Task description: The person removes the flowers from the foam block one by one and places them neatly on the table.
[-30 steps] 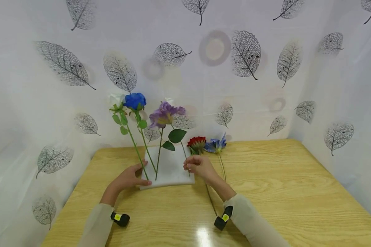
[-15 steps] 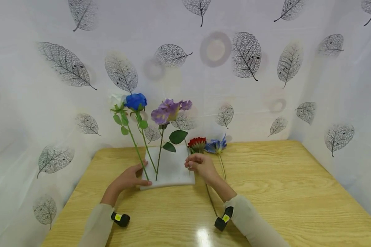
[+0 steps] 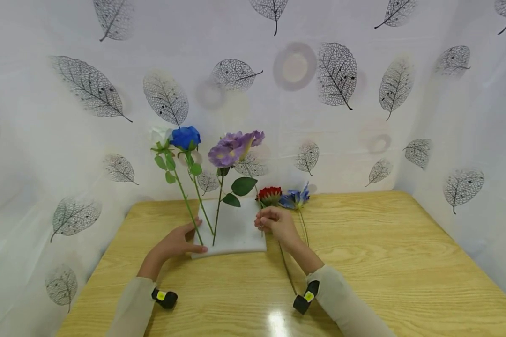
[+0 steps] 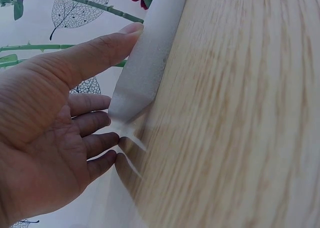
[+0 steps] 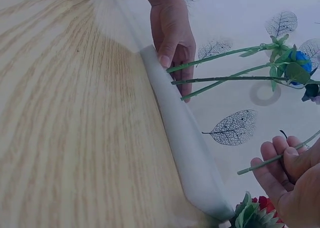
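My left hand (image 3: 174, 241) rests at the left end of a white foam block (image 3: 236, 229), thumb at its front edge, other fingers nearly straight along its side. A white rose (image 3: 160, 136), a blue rose (image 3: 185, 138) and a purple flower (image 3: 224, 154) stand in the block, leaning slightly. Over the block's right end, my right hand (image 3: 278, 227) pinches the stem of another purple flower (image 3: 257, 137), whose head overlaps the first. In the right wrist view the held green stem (image 5: 260, 166) has its cut end in the air, apart from the block.
Right of the block, behind my right hand, a red flower (image 3: 270, 194) and a light-blue flower (image 3: 295, 198) lie on the wooden table (image 3: 383, 243). Their stems reach towards me. A white leaf-print curtain (image 3: 244, 103) hangs around the back and sides.
My right hand has shifted slightly right with the pinched stem, and the held purple flower's head has moved right. My left hand and the standing flowers' stems have stayed in place.
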Motion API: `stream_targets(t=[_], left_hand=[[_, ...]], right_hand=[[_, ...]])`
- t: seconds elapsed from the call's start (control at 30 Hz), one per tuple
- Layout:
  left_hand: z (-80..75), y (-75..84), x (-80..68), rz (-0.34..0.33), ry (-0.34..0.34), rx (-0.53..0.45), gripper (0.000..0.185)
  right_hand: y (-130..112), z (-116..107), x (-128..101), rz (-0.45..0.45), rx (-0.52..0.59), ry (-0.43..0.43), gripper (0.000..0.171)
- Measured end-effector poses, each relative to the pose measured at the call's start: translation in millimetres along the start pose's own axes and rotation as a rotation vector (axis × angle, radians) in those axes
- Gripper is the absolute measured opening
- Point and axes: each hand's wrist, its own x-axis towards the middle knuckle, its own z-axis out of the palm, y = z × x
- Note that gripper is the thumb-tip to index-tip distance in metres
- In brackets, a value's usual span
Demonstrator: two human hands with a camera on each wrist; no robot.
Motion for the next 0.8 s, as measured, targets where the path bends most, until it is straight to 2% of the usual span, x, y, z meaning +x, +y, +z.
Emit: stream_targets(t=[0.43, 0.8], left_hand=[[0.1, -1.8, 1.6, 0.001, -0.007, -0.007, 0.105], [0.1, -1.8, 2.4, -0.006, -0.005, 0.010, 0.106]], right_hand=[[-2.1, -1.1, 1.7, -0.012, 0.056, 0.049, 0.013], [-7.4, -5.8, 1.6, -0.027, 0.076, 0.038, 0.016]])
